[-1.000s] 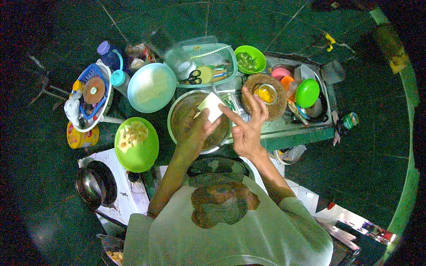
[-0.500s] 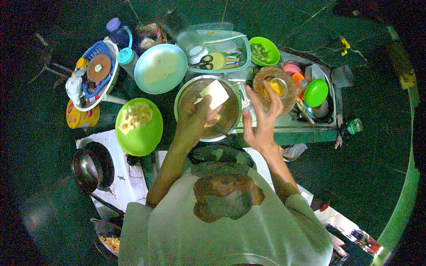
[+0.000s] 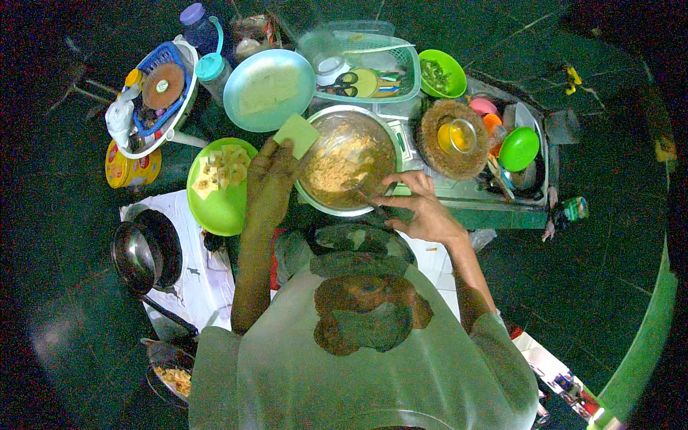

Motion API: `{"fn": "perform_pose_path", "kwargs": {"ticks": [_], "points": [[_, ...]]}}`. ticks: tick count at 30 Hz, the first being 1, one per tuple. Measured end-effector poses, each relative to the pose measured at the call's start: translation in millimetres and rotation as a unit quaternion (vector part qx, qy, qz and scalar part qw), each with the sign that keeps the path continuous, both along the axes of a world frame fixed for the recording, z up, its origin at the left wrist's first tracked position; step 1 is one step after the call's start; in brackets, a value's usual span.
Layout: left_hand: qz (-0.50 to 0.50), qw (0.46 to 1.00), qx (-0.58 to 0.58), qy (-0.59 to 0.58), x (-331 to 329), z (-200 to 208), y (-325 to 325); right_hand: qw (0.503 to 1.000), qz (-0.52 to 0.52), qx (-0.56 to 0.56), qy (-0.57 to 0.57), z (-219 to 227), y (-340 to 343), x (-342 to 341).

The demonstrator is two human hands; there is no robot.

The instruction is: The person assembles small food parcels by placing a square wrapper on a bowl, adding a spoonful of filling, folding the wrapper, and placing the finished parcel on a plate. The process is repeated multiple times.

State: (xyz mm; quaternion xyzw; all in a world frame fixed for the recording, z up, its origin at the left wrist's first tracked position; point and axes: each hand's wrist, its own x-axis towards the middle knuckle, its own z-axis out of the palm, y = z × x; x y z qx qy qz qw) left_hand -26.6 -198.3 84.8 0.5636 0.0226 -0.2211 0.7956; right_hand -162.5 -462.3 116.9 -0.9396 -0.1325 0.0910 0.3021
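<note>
L hand pinches a pale square wrapper sheet by its lower-left corner w/ fingers closed on it, sheet tilted diamond-wise, far corner pointing up-right over the rim of the metal bowl of filling, while R hand holds a spoon in the bowl.

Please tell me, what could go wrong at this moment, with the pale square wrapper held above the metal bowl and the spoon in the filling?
1. The left hand holds the thin wrapper only by one edge, over the metal bowl's rim; it might tear or drop into the filling.
2. The right hand works a spoon at the near rim; filling could spill over.
3. The green plate of folded pieces sits close to the left forearm, which might knock it.
</note>
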Motion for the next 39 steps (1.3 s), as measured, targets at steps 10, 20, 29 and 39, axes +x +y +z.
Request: {"fn": "perform_pose_path", "kwargs": {"ticks": [10,20,29,39], "points": [[0.026,0.997,-0.077,0.0,-7,-6,8,0.966,-0.182,0.155,-0.103,-64,21,9],[0.09,0.953,-0.21,0.201,-6,-23,17,0.959,-0.2,0.168,-0.106,-57,32,3],[0.086,0.983,-0.123,0.105,-11,-24,12,0.959,-0.185,0.164,-0.141,-64,35,3],[0.066,0.985,-0.13,0.09,-12,-26,13,0.948,-0.247,0.153,-0.132,-59,40,10]]}}
